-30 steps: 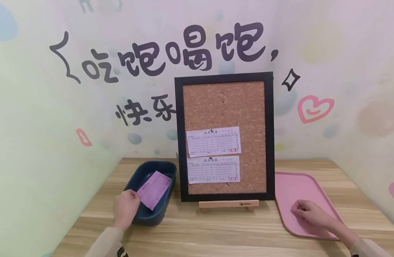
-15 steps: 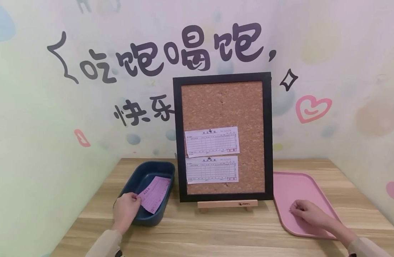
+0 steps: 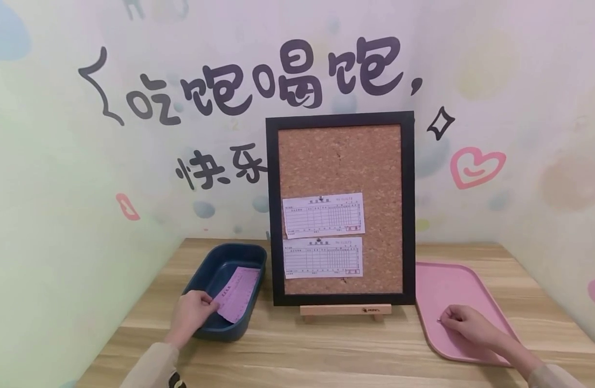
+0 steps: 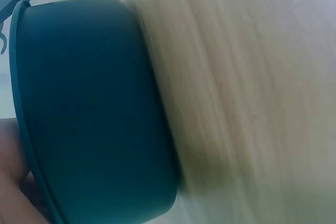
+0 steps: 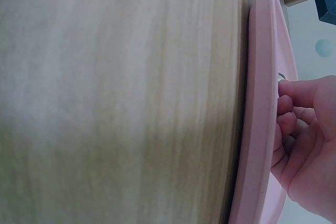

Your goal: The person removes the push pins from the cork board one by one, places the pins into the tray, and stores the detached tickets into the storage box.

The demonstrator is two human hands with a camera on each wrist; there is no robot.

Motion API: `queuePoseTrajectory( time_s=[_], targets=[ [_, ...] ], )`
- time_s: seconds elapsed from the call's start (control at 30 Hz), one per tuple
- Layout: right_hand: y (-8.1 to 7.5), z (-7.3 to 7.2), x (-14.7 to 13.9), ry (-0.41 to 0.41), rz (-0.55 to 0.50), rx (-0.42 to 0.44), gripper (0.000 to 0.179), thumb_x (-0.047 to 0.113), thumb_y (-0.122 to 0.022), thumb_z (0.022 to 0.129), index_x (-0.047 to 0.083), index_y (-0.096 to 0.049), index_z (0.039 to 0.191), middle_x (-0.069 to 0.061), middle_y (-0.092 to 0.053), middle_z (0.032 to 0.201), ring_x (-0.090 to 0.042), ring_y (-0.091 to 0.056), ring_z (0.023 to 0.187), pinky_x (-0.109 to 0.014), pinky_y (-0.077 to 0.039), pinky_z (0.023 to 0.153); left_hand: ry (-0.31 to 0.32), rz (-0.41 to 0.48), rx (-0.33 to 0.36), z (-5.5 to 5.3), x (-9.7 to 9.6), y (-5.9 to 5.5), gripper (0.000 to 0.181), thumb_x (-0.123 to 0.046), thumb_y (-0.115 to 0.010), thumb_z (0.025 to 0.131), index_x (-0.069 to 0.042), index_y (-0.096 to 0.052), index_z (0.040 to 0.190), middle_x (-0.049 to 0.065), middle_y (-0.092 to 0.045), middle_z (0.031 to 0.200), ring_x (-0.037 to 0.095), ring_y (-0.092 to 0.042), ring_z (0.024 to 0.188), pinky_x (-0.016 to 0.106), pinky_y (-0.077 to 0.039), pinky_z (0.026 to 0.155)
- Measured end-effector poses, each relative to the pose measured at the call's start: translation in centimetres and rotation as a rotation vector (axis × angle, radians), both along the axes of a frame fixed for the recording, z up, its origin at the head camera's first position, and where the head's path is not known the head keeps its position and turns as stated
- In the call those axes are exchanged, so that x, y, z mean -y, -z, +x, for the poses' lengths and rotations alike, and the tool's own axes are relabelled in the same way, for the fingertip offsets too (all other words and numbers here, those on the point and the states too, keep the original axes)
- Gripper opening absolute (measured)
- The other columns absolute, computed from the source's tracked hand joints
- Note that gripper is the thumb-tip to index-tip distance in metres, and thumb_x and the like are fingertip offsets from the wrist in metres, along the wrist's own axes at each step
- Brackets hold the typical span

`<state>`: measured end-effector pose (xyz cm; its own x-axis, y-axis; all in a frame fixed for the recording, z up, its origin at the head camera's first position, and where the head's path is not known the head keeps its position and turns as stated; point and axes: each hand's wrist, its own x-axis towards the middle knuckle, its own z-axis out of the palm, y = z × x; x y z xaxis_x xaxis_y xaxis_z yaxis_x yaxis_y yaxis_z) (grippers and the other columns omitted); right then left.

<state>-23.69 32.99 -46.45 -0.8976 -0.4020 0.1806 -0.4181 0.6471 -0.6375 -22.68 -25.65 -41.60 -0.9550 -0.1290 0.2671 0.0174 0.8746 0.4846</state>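
Observation:
My left hand (image 3: 193, 315) is over the near left side of a dark blue bin (image 3: 199, 272). Its thumb and fingers pinch the left edge of a pink printed receipt slip (image 3: 238, 293), which hangs curved inside the bin. In the left wrist view the bin's outer wall (image 4: 94, 108) hides the slip and most of the hand. Over a pink tray (image 3: 455, 285), my right hand (image 3: 467, 323) pinches a tiny silvery metal piece (image 5: 282, 76) between thumb and index finger, the other fingers curled. The piece is mostly hidden by the fingertips.
Between bin and tray, a black-framed cork board (image 3: 338, 161) leans on a small wooden easel (image 3: 346, 309). Two white receipt slips, an upper slip (image 3: 323, 215) and a lower slip (image 3: 323, 258), are fixed to it. A wooden table (image 3: 288, 355) carries everything, before a lettered wall.
The pink slip has turned and bent, its far end now lower inside the bin, while my left hand has shifted slightly. My right hand has stayed over the tray.

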Motion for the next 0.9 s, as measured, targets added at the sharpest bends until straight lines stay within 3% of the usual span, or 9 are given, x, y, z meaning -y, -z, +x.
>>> queuePoseTrajectory(
  time_s=[0.27, 0.37, 0.57, 0.77, 0.9],
  targets=[
    [0.2, -0.3, -0.3, -0.014, 0.001, -0.007, 0.007, 0.006, -0.056, 0.087, 0.003, -0.06, 0.082, 0.012, -0.054, 0.071, 0.005, -0.041, 0.065, -0.019, -0.035, 0.056, 0.007, 0.007, 0.049, 0.1, 0.5, -0.3, 0.02, -0.016, -0.073, 0.072, 0.001, -0.063, 0.068, 0.004, -0.061, 0.06, 0.014, -0.052, 0.055, 0.029, -0.042, 0.052],
    [0.2, -0.3, -0.4, -0.023, -0.007, 0.026, 0.007, 0.006, -0.056, 0.087, 0.003, -0.059, 0.082, 0.012, -0.051, 0.068, 0.005, -0.04, 0.062, -0.019, -0.036, 0.053, 0.001, 0.015, 0.044, 0.1, 0.6, -0.4, 0.019, -0.016, -0.073, 0.073, 0.001, -0.063, 0.07, 0.004, -0.06, 0.061, 0.015, -0.052, 0.055, 0.029, -0.042, 0.052],
    [-0.3, -0.3, -0.6, -0.034, -0.036, 0.112, 0.009, 0.008, -0.055, 0.088, 0.001, -0.057, 0.083, 0.009, -0.046, 0.063, 0.003, -0.04, 0.053, -0.02, -0.037, 0.045, 0.009, 0.027, -0.056, -0.7, 0.3, -0.8, 0.023, -0.016, -0.071, 0.075, 0.004, -0.064, 0.082, 0.007, -0.061, 0.067, 0.016, -0.054, 0.059, 0.031, -0.046, 0.055],
    [-1.0, -0.4, -0.7, -0.028, -0.021, 0.093, 0.007, 0.005, -0.056, 0.086, 0.001, -0.056, 0.08, 0.008, -0.047, 0.061, 0.002, -0.041, 0.051, -0.02, -0.038, 0.043, -0.015, 0.051, -0.147, -1.7, -1.2, -2.4, 0.03, -0.02, -0.069, 0.079, 0.004, -0.064, 0.097, 0.01, -0.064, 0.077, 0.021, -0.059, 0.068, 0.037, -0.05, 0.066],
    [-1.8, -0.7, -0.6, -0.031, -0.016, 0.075, 0.008, 0.003, -0.054, 0.086, 0.002, -0.053, 0.078, 0.009, -0.045, 0.059, 0.003, -0.039, 0.046, -0.02, -0.038, 0.038, 0.009, 0.092, -0.227, -2.3, -2.4, -3.5, 0.034, -0.021, -0.068, 0.081, 0.003, -0.062, 0.104, 0.013, -0.065, 0.084, 0.025, -0.061, 0.075, 0.04, -0.05, 0.071]
  ],
)
